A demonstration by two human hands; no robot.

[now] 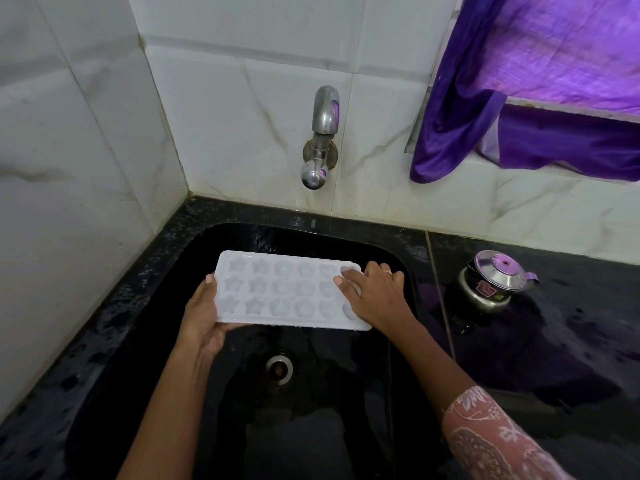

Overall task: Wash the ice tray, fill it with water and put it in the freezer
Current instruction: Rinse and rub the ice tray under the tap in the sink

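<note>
The tray [277, 292] was held over the sink [346, 410] in the counter's [554, 341] back left corner, below the tap [320, 133], with the left hand [202, 313] gripping its left end and the right hand [374, 292] holding its right end, fingers [349, 282] curled.

Dim indoor shot. Daylight filters through a purple curtain [554, 64] at the upper right, casting violet glints on the steel tap [325, 112], the kettle lid [498, 268] and the wet black counter [519, 341] at right. The black sink [311, 427] at lower centre swallows detail. The white ice tray [277, 289] is palest, slightly soft. Wall tile [86, 150] lines bow at the left edge.
</note>
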